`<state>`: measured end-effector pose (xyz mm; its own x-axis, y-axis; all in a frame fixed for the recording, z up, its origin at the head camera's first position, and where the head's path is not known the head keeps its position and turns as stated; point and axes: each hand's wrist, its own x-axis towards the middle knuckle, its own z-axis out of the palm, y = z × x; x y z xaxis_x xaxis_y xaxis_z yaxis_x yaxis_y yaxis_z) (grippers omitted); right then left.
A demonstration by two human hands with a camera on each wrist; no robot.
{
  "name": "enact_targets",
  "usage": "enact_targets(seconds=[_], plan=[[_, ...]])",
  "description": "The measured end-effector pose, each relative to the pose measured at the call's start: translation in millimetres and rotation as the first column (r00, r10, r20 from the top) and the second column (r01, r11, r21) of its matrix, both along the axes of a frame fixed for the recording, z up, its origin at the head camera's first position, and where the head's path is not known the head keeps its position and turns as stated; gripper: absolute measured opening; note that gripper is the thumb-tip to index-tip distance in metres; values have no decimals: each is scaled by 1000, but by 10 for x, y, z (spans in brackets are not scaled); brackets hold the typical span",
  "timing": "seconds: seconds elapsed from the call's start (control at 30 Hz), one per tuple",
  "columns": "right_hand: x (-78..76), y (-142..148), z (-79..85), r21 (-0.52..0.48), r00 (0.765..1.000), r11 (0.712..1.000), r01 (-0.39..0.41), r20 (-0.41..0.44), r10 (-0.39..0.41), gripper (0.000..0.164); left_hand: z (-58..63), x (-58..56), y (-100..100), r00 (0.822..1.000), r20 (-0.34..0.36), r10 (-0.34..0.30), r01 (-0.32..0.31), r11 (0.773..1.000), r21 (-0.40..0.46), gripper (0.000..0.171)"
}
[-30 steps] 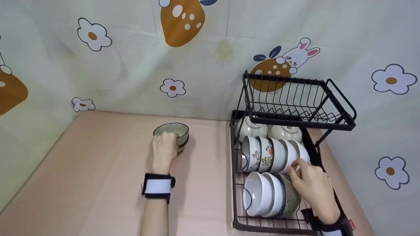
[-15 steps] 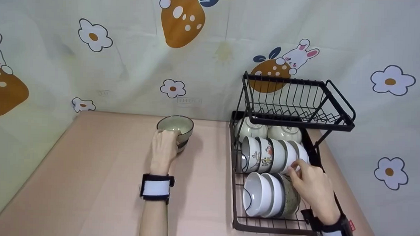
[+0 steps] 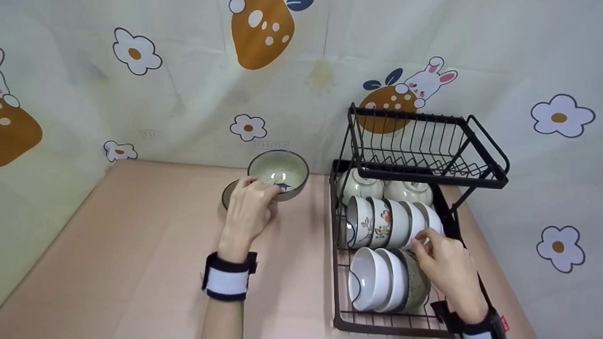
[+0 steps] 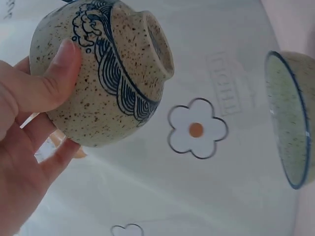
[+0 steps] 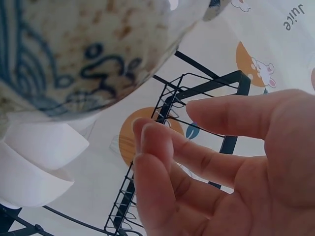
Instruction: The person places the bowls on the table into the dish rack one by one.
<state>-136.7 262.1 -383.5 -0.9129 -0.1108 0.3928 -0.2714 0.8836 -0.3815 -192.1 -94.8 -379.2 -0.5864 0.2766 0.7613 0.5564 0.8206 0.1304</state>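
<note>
My left hand (image 3: 249,208) pinches the rim of a speckled bowl (image 3: 279,168) above the table, its pale inside facing me. In the left wrist view, the thumb lies on the bowl's outside, which bears a blue wave pattern. A second bowl (image 3: 228,192) sits on the table, partly hidden behind the left hand. My right hand (image 3: 451,267) hovers over the right side of the dish rack (image 3: 396,331), fingers loosely bent around nothing. Closest to it are a green speckled bowl (image 3: 419,284) in the front row and white bowls (image 3: 416,218) in the row behind.
Two white bowls (image 3: 370,277) lean beside the green speckled one. Patterned bowls (image 3: 381,222) stand in the middle row, and upside-down bowls (image 3: 363,184) lie at the back. An upper wire shelf (image 3: 431,176) overhangs the rack's rear. A printed curtain (image 3: 183,100) closes off the far side.
My left hand has lifted the upper bowl off the one beneath it and carried it right and upward, tilting it. The lower bowl stays on the table. My right hand has hardly moved.
</note>
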Motion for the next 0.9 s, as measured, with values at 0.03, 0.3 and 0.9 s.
enact_targets(seconds=[0.03, 0.3, 0.9], plan=[[-1, -4, 3, -10, 1000, 1000, -4, -4, 4, 4, 23, 19, 23, 1000, -5, -18, 18, 1000, -3, 25], [3, -39, 14, -112, 996, 993, -37, -89, 27, 6, 158, 174, 224, 986, -1, -167, 167, 986, -17, 27], [111, -208, 64, -464, 982, 871, -161, 13, 189, 30, 212, 379, 838, 901, -20, -433, 416, 876, -246, 28]])
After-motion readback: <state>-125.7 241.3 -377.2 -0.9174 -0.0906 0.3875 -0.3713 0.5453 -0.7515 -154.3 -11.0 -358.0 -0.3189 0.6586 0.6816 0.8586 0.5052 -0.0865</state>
